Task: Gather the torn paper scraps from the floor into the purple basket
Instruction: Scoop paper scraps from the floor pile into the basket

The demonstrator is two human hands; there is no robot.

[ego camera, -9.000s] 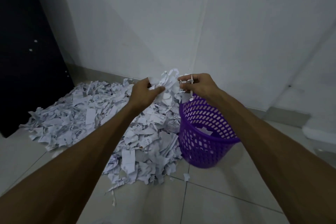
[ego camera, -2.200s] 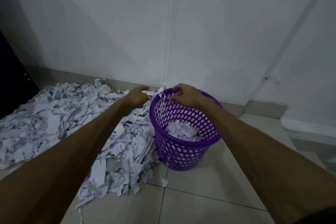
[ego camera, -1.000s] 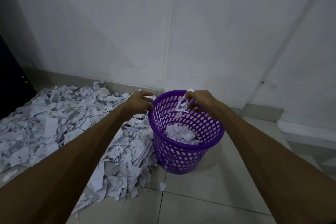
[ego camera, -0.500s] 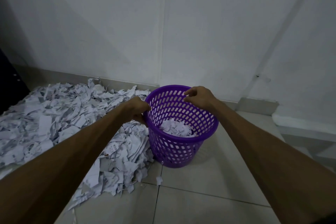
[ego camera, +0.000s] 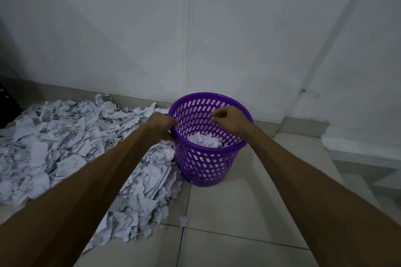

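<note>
Left hand (ego camera: 161, 126): right on the near-left rim of the purple basket (ego camera: 208, 165), fingers curled round it, a firm grip.
Right hand (ego camera: 230, 119): hovering over the basket's mouth, fingers loosely bent, holding nothing.
Basket: upright on the tiled floor (ego camera: 234, 212), a few scraps lying inside.
Torn paper scraps (ego camera: 71, 154): big heap on the floor, touching the basket's left side.
</note>
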